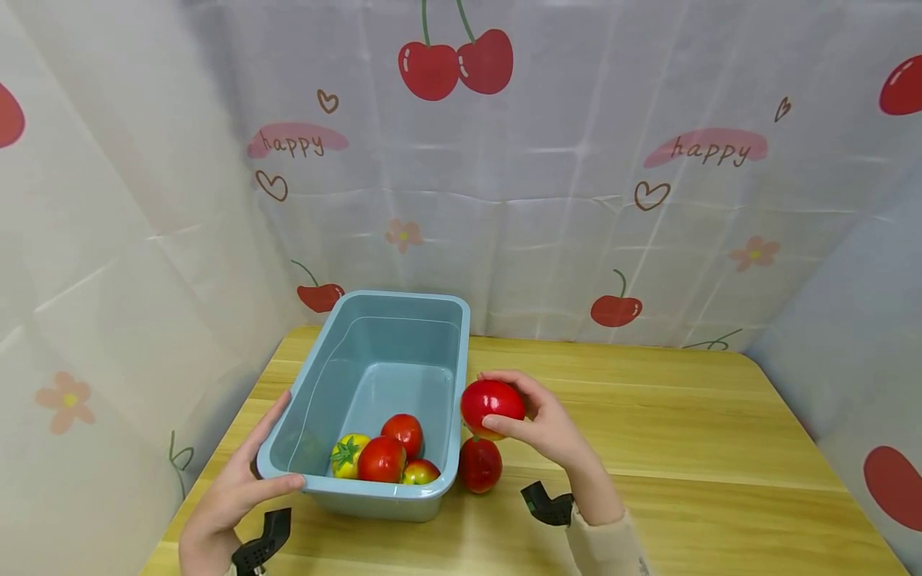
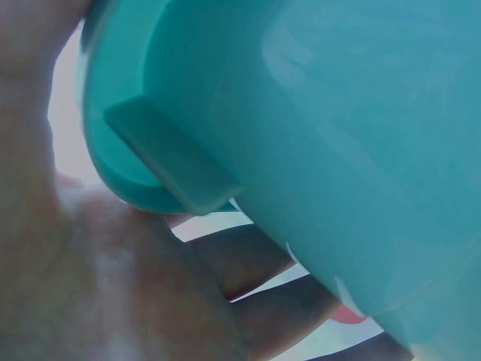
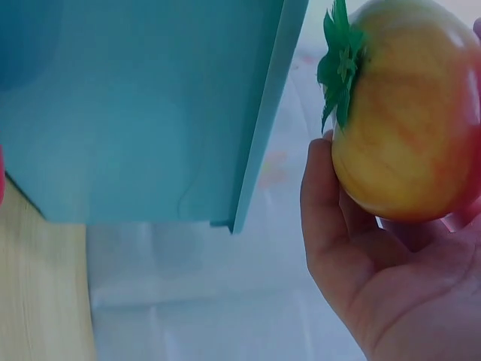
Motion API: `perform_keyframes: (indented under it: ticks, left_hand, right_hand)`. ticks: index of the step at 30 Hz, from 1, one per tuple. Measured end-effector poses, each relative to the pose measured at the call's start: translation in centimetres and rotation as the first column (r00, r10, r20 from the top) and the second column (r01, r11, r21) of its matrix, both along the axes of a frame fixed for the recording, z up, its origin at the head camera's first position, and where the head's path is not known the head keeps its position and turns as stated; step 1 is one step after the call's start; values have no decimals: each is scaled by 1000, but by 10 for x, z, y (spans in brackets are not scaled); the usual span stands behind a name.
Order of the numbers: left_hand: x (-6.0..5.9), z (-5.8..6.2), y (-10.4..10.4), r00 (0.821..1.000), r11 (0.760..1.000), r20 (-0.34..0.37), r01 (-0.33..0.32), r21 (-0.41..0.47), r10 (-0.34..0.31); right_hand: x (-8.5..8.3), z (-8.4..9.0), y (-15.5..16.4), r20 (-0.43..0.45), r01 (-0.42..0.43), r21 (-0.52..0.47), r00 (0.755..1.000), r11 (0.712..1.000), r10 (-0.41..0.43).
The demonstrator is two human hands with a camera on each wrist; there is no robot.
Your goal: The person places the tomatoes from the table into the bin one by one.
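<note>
Tub [image 1: 374,376]: light blue plastic, smooth, slight sheen.
Held tomato [image 1: 492,404]: red, glossy skin with highlight; yellow-orange, smooth underside in right wrist view, green leafy calyx.
Tomato on table [image 1: 480,465]: red, glossy.
Table [image 1: 684,448]: light wood, visible grain, satin finish.
Backdrop [image 1: 562,176]: thin white printed sheet, creased, faint sheen.

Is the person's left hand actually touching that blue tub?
Touching. In the head view the left hand grips the blue tub at its near corner, thumb along the rim; the left wrist view shows the rim against the palm.
</note>
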State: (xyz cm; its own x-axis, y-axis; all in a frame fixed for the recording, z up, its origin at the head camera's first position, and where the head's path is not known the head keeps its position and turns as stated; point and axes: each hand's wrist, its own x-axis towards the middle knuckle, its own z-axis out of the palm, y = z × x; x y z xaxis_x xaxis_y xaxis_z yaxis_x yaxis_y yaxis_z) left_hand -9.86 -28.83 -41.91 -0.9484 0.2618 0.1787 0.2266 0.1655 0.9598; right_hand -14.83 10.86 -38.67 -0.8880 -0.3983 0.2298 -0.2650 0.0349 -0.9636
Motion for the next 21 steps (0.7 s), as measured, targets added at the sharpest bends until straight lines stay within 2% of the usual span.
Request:
perform_keyframes:
  ticks: [11,21]
  left_hand:
    - [0,-1,-1,1000,1000,5,8,9,-8]
    - [-1,-1,-1,1000,999,7,20,27,-20]
  right_hand:
    - [0,10,-26,-6,-35,1,999,999,35]
    - [0,8,-42,-15,-47,45,999,998,47]
